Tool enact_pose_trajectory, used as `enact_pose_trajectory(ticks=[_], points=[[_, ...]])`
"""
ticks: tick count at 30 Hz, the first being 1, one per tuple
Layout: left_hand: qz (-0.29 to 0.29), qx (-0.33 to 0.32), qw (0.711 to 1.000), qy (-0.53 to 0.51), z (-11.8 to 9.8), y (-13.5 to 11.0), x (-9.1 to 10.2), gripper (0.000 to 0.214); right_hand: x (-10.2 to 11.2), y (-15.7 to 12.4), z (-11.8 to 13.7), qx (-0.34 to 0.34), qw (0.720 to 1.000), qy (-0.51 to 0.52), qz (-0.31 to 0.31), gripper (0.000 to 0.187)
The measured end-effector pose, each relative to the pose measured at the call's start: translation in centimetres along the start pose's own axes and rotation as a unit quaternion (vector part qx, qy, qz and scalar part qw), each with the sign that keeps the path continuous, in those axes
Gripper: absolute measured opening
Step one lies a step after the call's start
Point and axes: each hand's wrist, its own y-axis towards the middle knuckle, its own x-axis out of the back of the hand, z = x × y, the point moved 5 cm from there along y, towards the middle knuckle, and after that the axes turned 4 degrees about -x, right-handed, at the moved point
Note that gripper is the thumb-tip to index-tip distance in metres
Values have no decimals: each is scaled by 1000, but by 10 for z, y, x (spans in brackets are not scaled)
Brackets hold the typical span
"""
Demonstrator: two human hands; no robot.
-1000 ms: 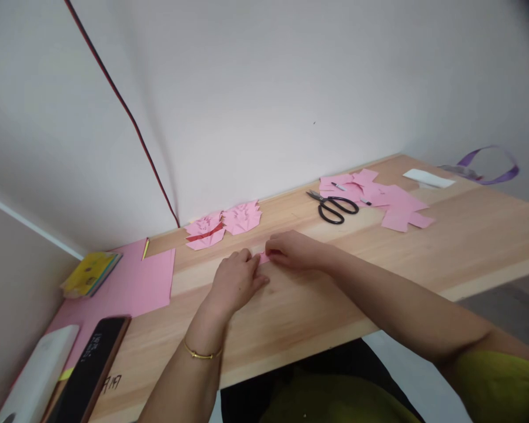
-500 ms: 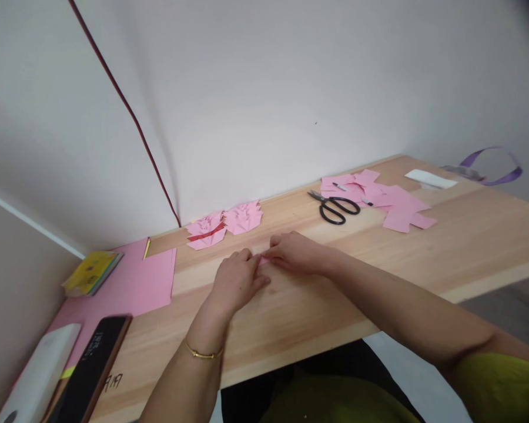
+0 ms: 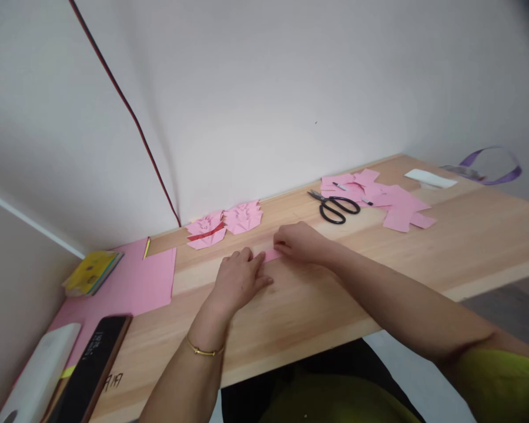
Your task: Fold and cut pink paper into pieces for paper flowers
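Note:
A small strip of pink paper lies on the wooden table between my two hands. My left hand, a gold bangle at its wrist, holds the strip's left end down with a fingertip; its thumb sticks out to the right, near the wood. At the other end, the curled fingers of my right hand are closed at the strip's edge. Part of the paper is hidden under my fingers. Beyond my left hand rest folded pink paper pieces, with a red strip across one.
Black-handled scissors and cut pink paper lie at back right. Pink sheets, a yellow packet, a pencil, a black digital clock and a white box are left. A wall bounds the table.
My right hand has slid slightly right and away from my left, so more of the pink strip shows between them. My left hand has barely moved.

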Motion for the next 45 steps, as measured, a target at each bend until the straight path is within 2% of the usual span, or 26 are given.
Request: enact_pose_trajectory(ticks=[4,10,15,18,22,25,32,39,42,45], points=[[7,2,1000,0,-1,1,1,45,-11,8,1,-59,997,19,-46,19],[10,3,1000,-12,0,1,1,49,-27,15,11,-84,996,15,-31,18],[17,7,1000,-14,1,1,0,48,-16,13,-17,-150,988,19,25,12],[13,5,1000,-10,1,0,1,47,-11,9,-27,-172,984,23,32,11],[14,1,1000,-12,1,0,0,48,-16,6,-8,-112,993,44,7,15],[13,-1,1000,-13,1,1,0,50,-21,4,5,-72,996,45,10,15],[17,3,1000,-13,2,1,-1,52,-7,-1,-18,-146,986,20,80,10],[15,3,1000,-15,2,0,-1,51,-16,-1,-1,-87,994,32,60,12],[19,6,1000,-15,2,1,-1,51,-17,-2,-8,-107,991,31,78,8],[20,7,1000,-14,2,1,-1,51,-13,0,-11,-89,993,54,52,12]])
